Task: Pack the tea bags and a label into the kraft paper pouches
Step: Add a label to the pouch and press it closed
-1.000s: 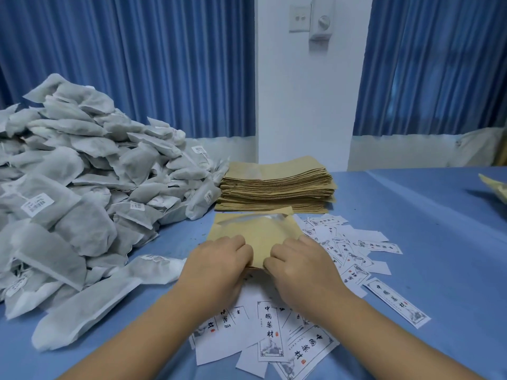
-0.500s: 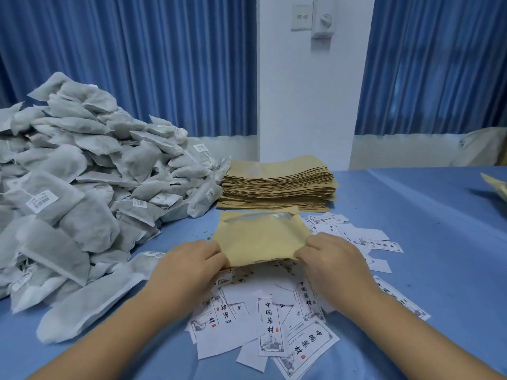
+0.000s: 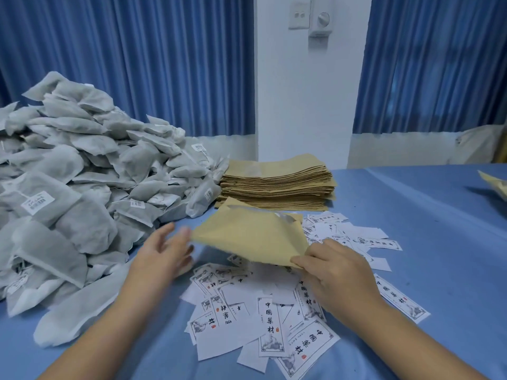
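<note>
step: fill pouch | right grip (image 3: 337,272) pinches kraft pouch (image 3: 252,237) corner | left grip (image 3: 162,256) open, empty, near tea bags (image 3: 82,174) | tip: hold mouth wide, slide bags in flat

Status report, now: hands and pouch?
Left hand open, near tea bags. Right hand pinches pouch corner, pouch raised over labels. No obstacle seen.

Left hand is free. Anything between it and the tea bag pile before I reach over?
Nothing visible. The left hand is open just right of the tea bag pile, with only bare blue tablecloth between them. The kraft pouch is on its other side, pinched at a corner by the right hand.
</note>
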`<state>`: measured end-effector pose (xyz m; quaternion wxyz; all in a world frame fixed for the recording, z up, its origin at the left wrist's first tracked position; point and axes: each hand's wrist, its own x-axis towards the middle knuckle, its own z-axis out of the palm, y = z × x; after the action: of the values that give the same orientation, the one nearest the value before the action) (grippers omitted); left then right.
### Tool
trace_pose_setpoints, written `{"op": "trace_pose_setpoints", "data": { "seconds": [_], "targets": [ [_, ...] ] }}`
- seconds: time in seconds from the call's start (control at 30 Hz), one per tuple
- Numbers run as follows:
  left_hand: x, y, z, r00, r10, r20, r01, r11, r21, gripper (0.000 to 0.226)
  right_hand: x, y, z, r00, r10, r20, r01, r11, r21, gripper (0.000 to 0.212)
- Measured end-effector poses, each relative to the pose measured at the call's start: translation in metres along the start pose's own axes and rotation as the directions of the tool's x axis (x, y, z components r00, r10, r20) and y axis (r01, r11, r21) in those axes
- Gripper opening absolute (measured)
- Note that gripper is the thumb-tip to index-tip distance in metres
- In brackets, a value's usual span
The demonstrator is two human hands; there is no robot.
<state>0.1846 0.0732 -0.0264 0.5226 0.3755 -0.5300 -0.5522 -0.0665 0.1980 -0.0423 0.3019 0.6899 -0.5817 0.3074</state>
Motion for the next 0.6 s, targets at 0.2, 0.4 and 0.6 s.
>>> {"op": "trace_pose_setpoints", "data": {
  "seconds": [0.2, 0.4, 0.6],
  "targets": [
    [-0.012, 0.009, 0.028, 0.857, -0.423, 0.293, 0.515, 0.706, -0.487, 0.045, -0.004, -0.009, 0.001, 0.942, 0.294, 0.161, -0.333, 0.871, 0.362, 0.032],
    [-0.011, 0.016, 0.053, 0.850, -0.452, 0.269, 0.525, 0.692, -0.496, 0.025, 0.003, -0.015, -0.012, 0.941, 0.268, 0.208, -0.338, 0.802, 0.492, 0.040],
    [-0.011, 0.028, 0.082, 0.845, -0.398, 0.358, 0.521, 0.764, -0.381, 0.018, -0.003, 0.006, -0.043, 0.984, 0.180, 0.011, -0.173, 0.924, 0.340, 0.038]
  ]
}}
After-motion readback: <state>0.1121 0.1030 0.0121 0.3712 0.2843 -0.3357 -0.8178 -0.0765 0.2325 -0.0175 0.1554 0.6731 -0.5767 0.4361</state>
